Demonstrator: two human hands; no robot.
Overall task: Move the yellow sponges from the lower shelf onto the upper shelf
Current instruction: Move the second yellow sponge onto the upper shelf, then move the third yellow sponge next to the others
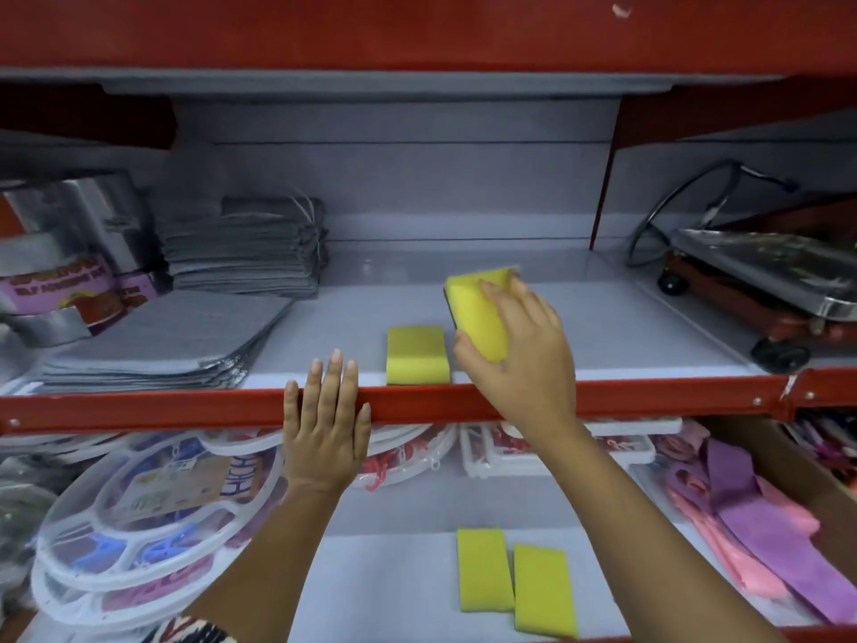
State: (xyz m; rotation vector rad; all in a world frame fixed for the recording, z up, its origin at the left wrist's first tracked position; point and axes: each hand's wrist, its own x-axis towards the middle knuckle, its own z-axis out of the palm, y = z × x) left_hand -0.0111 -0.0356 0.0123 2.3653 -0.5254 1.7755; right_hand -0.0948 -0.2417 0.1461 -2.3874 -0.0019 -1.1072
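1. We see our right hand (514, 350) over the upper shelf (603, 327), its grip clamped on a yellow sponge (477, 313): the fingers lie over the sponge's top and the thumb presses its near end.
2. The held sponge is tilted, far end higher, and a dark scouring layer shows along its left edge. We cannot tell whether it touches the shelf surface.
3. A second yellow sponge (417, 355) lies flat on the upper shelf at the front edge, just beside the held one and to its left.
4. Our left hand (324, 429) rests flat against the red front rail (185, 406) of the upper shelf, fingers straight and together, the grip apart and holding nothing.
5. On the lower shelf (394, 577) two more yellow sponges remain: the left sponge (484, 570) and the right sponge (545, 589) lie flat side by side, nearly touching, the right one set a little nearer to us.
6. On the upper shelf's left side we see a stack of grey cloths (246, 252) and flat grey packets (162, 341) in front of it, well apart from the sponges.
7. At the upper shelf's far right stands a metal trolley (760, 290) with black wheels.
8. On the lower shelf, round plastic trays (139, 517) sit to the left and pink and purple cloths (751, 526) to the right.
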